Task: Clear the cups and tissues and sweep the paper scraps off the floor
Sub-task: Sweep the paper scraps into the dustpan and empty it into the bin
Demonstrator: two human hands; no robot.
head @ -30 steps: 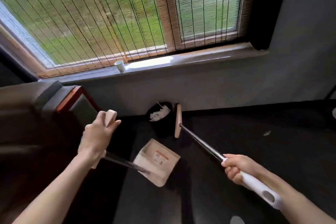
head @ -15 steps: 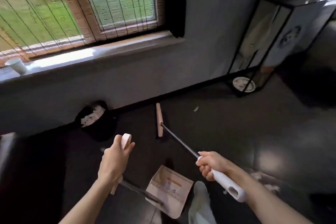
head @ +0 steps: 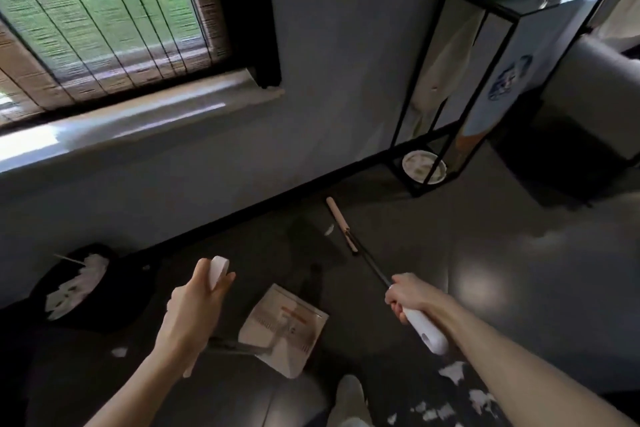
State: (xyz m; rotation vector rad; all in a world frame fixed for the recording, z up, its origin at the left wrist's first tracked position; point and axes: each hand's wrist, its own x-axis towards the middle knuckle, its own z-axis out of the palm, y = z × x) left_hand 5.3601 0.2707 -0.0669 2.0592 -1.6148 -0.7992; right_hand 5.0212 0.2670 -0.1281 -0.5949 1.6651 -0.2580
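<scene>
1. The dustpan point(head: 284, 329) is gripped at its handle by the left hand point(head: 194, 308), fingers point(head: 202, 276) curled round it.
2. The broom point(head: 341, 224) is clasped in the right hand point(head: 412, 295); its head lies at 1 o'clock beside a paper scrap point(head: 329, 229).
3. Short, light strokes toward the dustpan are advised; further scraps point(head: 453, 371), apparently paper, lie at 5 o'clock.

A slatted bamboo blind point(head: 104, 21) hangs over the window, above a pale windowsill point(head: 138, 121). The grey wall point(head: 346, 80) below ends in a dark skirting board point(head: 263, 208). To the right is a black-framed stand point(head: 485, 104), with a round dish point(head: 420, 166) on its lowest shelf.
</scene>
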